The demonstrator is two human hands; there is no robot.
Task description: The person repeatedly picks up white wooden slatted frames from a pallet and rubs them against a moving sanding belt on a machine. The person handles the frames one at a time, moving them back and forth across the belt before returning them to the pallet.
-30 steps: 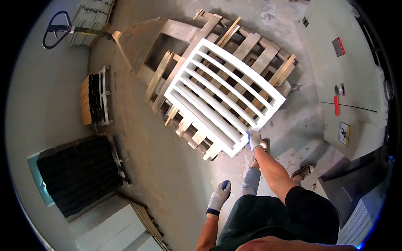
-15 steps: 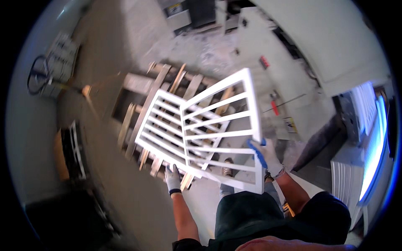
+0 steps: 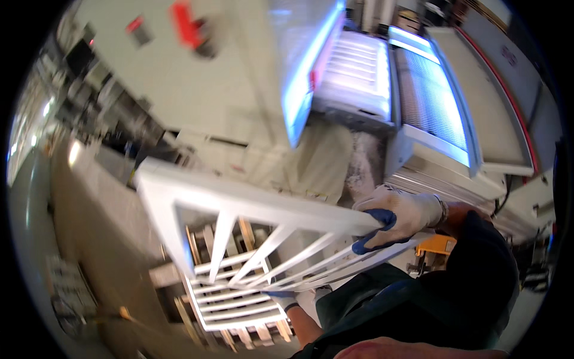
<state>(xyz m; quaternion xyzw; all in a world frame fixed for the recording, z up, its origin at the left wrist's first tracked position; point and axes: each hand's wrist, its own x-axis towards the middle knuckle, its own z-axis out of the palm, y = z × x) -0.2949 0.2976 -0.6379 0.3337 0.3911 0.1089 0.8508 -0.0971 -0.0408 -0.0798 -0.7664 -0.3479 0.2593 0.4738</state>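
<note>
A white slatted panel (image 3: 257, 200) is tilted in front of me, its wide rail running from the left towards my right hand (image 3: 405, 218). That hand, in a white glove with blue palm and fingers, is closed round the rail's right end. My left hand (image 3: 283, 298), also gloved, is at the panel's lower edge; its fingers are bent and partly hidden there. Below lies another white slatted panel (image 3: 233, 323) on a wooden pallet (image 3: 167, 275), close to the held one's lower edge.
To the upper right stands a machine with a blue-lit ribbed opening (image 3: 427, 96) and a raised cover (image 3: 484, 90). A white slatted piece (image 3: 356, 72) lies on its bed. An orange wheeled device (image 3: 436, 244) stands beside my right side.
My view has turned to the right, bringing the lit machine into sight. My right hand has raised its end of the panel, which now tilts more steeply; the left hand stays low.
</note>
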